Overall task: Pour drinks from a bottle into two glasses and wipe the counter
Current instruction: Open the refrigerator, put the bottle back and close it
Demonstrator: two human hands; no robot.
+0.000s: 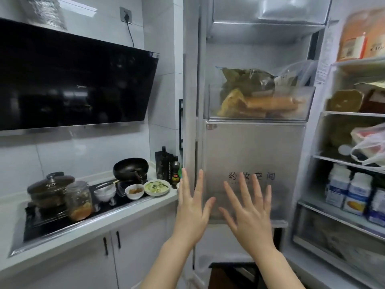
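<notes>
While both hands hang empty before the open fridge, the task looks to be at its very start: finding the drink, with nothing poured and no glasses in sight. The left hand (192,207) and right hand (250,213) are raised side by side, palms forward, fingers spread wide and straight, holding nothing, just in front of the frosted panel of the fridge door (254,155). A bottle for pouring cannot be told for certain; the likeliest candidates are the white bottles (350,189) on a lower shelf at the right, well apart from both hands. The next move probably calls for the right hand to reach across to that shelf. The counter (133,209) lies to the left, crowded with bowls and a pot.
</notes>
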